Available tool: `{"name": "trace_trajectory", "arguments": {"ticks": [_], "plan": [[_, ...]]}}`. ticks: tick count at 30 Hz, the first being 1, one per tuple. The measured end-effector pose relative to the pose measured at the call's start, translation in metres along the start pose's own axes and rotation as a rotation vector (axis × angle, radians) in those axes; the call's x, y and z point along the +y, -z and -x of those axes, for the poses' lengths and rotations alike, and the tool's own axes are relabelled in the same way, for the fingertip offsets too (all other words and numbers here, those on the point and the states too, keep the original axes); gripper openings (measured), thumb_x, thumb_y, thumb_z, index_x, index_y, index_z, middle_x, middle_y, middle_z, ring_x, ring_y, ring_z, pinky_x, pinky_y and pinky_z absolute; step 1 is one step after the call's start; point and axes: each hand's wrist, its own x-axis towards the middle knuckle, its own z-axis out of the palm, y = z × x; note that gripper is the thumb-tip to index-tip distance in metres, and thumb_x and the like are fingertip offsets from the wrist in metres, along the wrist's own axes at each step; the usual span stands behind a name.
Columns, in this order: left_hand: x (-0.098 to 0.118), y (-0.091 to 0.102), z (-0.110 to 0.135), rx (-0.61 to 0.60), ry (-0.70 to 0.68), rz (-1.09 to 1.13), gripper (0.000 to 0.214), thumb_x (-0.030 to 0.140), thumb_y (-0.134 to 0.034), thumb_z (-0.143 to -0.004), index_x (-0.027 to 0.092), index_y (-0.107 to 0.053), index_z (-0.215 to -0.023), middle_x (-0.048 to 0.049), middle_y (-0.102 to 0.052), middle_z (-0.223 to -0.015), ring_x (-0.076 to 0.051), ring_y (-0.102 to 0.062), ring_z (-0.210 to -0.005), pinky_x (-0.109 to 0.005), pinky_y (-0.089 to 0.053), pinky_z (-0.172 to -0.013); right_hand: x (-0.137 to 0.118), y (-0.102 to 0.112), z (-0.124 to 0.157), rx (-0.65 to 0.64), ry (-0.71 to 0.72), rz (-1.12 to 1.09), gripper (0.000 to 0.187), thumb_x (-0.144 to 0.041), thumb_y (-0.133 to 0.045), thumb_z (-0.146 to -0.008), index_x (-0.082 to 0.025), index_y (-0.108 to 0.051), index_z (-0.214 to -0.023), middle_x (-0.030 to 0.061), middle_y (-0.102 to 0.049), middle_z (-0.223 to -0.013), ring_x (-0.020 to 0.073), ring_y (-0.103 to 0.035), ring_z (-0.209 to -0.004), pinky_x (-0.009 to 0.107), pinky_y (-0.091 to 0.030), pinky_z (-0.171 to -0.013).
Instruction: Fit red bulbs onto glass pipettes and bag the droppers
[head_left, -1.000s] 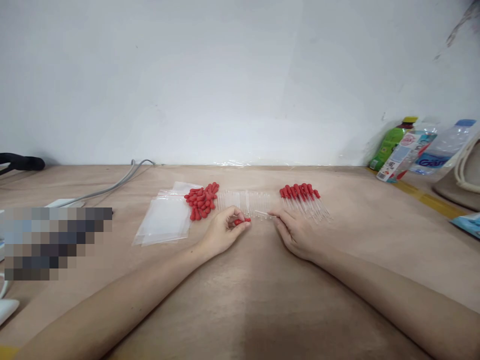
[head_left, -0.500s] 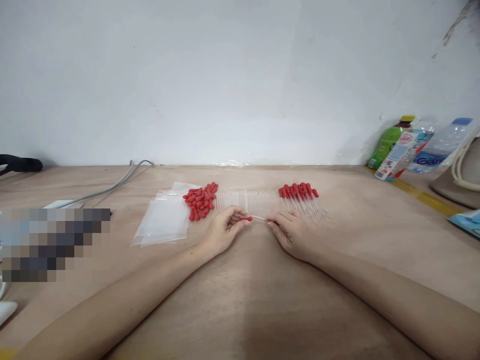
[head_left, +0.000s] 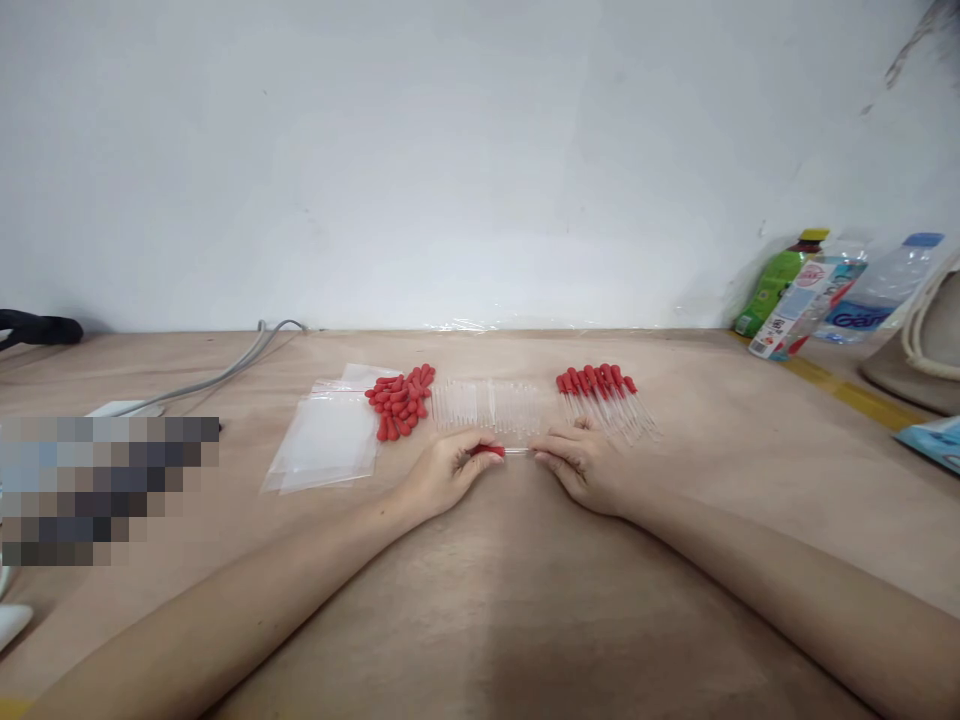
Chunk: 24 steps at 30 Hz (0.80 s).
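A small red rubbery bulb (head_left: 492,451) and a thin clear tube (head_left: 517,451) meet end to end

I look down through the head camera from far away. My left hand (head_left: 448,470) has its thumb and fingers closed on the bulb, with a bit of red poking out on the right. My right hand (head_left: 589,466) pinches the right end of the tube. The tube runs level from left to right, between the hands. Its left end looks to touch the bulb, but I cannot tell how deep it goes in.

I think the bulb is light and soft, so a hard squeeze would squash it. Its neck, close to the tube, seems the best place to hold. The tube looks light, stiff and smooth. It could slip, and it could snap if bent. I cannot tell if it is glass or plastic. A gentle pinch close to the bulb, kept straight, seems safest.

On the far side lies a row of thin clear tubes (head_left: 476,405). To its left is a heap of small red bulbs (head_left: 401,408), by some flat clear plastic bags (head_left: 322,450). To its right lie red-topped clear droppers (head_left: 592,378). All rest on a pale brown wooden table (head_left: 450,620).
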Motion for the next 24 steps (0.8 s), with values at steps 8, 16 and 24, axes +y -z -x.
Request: {"name": "trace_trajectory", "arguments": {"ticks": [8,16,24], "plan": [[0.001,0.002,0.002,-0.107,-0.044,-0.136,0.016,0.025,-0.048,-0.085,0.019,-0.063,-0.086,-0.0017,-0.065,-0.082,-0.014,-0.058,-0.077,-0.026,-0.044,-0.071,0.002,0.0,0.002,-0.021,0.051,0.1,0.024,-0.022,-0.038,-0.087,-0.021,-0.062,-0.087,0.0001,-0.06,-0.07,0.0112,-0.05,-0.063,0.03,-0.023,-0.068],[-0.002,0.0,0.001,-0.061,-0.002,-0.099,0.016,0.028,-0.052,-0.082,0.019,-0.063,-0.09,-0.0026,-0.067,-0.084,-0.015,-0.061,-0.076,-0.026,-0.048,-0.069,-0.005,-0.003,0.003,-0.019,0.027,0.127,0.025,-0.02,-0.035,-0.087,-0.018,-0.06,-0.084,0.001,-0.062,-0.071,0.0118,-0.051,-0.062,0.03,-0.024,-0.066],[-0.009,-0.005,0.004,0.015,0.019,0.013,0.044,0.029,-0.056,-0.079,0.02,-0.046,-0.121,-0.0043,-0.067,-0.098,-0.017,-0.064,-0.087,-0.032,-0.049,-0.083,0.0,-0.01,0.003,0.074,-0.028,-0.012,0.02,-0.023,-0.036,-0.088,-0.017,-0.055,-0.086,0.0036,-0.063,-0.079,0.0139,-0.054,-0.07,0.029,-0.031,-0.07]]}}
